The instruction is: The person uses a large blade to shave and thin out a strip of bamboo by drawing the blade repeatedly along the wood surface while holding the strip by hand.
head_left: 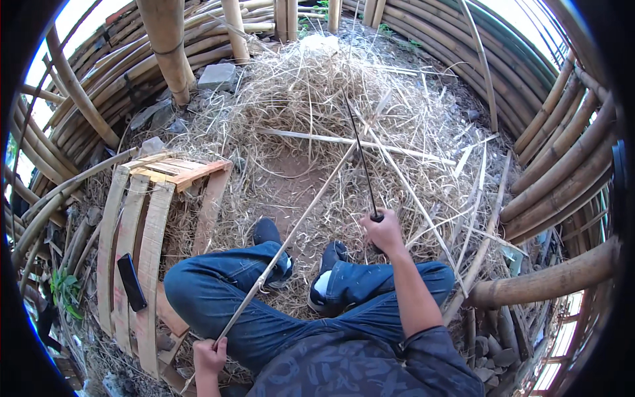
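Your left hand (210, 356) has its grip wrapped round a long, thin, tan wooden strip (285, 246) slanting from lower left to upper centre; your right hand (385, 233) is clamped on a slender, dark, black-handled tool (368, 171). Trimming seems in hand; the next stroke calls for steadiness. The strip looks straight, knotted once.

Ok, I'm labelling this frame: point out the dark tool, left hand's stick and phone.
Dark tool (362, 156), head view: middle of its thin shaft.
Stick (286, 245), head view: mid-length.
Phone (131, 282), head view: its dark face.
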Tool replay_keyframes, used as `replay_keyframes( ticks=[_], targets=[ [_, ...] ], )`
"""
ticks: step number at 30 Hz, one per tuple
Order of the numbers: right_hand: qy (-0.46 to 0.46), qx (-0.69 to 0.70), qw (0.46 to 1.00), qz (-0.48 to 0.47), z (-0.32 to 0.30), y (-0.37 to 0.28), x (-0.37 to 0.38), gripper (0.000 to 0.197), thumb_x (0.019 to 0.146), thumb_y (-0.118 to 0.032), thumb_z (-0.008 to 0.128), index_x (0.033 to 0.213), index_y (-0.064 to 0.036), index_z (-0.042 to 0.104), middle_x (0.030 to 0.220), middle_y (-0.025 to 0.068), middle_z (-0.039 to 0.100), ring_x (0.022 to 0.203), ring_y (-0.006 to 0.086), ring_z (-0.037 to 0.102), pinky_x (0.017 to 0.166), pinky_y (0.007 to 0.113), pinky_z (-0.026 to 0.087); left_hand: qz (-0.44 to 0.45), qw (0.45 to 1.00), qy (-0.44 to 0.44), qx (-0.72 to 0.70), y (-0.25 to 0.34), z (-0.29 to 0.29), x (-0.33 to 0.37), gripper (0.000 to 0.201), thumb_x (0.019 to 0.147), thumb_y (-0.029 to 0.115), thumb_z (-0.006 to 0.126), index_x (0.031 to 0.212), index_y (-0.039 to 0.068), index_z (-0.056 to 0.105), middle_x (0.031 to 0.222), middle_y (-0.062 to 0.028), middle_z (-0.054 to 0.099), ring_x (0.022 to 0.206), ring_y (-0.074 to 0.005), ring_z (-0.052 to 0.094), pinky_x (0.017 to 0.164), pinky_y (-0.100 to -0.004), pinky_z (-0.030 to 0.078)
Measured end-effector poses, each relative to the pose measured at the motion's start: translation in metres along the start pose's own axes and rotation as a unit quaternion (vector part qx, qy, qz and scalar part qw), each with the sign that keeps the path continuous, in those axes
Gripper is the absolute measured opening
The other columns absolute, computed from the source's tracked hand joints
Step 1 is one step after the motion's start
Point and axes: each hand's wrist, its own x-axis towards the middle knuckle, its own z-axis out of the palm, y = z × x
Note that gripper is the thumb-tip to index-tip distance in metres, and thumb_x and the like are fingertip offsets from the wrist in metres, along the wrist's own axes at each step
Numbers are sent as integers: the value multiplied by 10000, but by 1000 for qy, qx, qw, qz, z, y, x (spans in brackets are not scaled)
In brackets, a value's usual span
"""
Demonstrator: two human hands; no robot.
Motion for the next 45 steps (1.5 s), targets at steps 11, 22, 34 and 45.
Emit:
replay_keyframes(
  ticks=[11, 22, 34, 45],
  targets=[
    [74, -368, 896, -236, -19, -100, -102, 238, 655, -207, 706, 829, -57, 642, 643, 162, 623, 653, 359, 641, 628, 434, 519, 96, 993, 64, -23, 29, 19, -3, 555, 918, 380, 550, 522, -3, 487, 457, -185, 449, 432, -387, 491, 441, -437, 340],
    [170, -538, 798, -211, -59, -161, -2, 78, 715, -219, 686, 716, -149, 653, 583, 4, 621, 515, 157, 605, 529, 315, 464, 88, 990, 101, -53, 34, 33, -9, 383, 953, 273, 501, 657, 32, 533, 529, -201, 504, 506, -425, 535, 467, -477, 403],
    [231, -573, 721, -314, -64, -208, 6, 131, 762, -198, 647, 762, -68, 663, 639, 58, 661, 499, 151, 592, 481, 316, 465, 73, 991, 44, -105, 17, 25, -3, 352, 919, 219, 542, 626, 24, 535, 527, -205, 513, 510, -419, 546, 472, -472, 406],
    [160, -383, 903, -117, -53, -196, 32, 232, 725, -288, 703, 745, -57, 692, 583, 48, 609, 513, 154, 569, 493, 299, 434, 53, 992, 64, -97, 47, 14, 5, 406, 934, 223, 501, 601, -8, 482, 503, -213, 473, 475, -431, 504, 442, -455, 353]
  ],
)
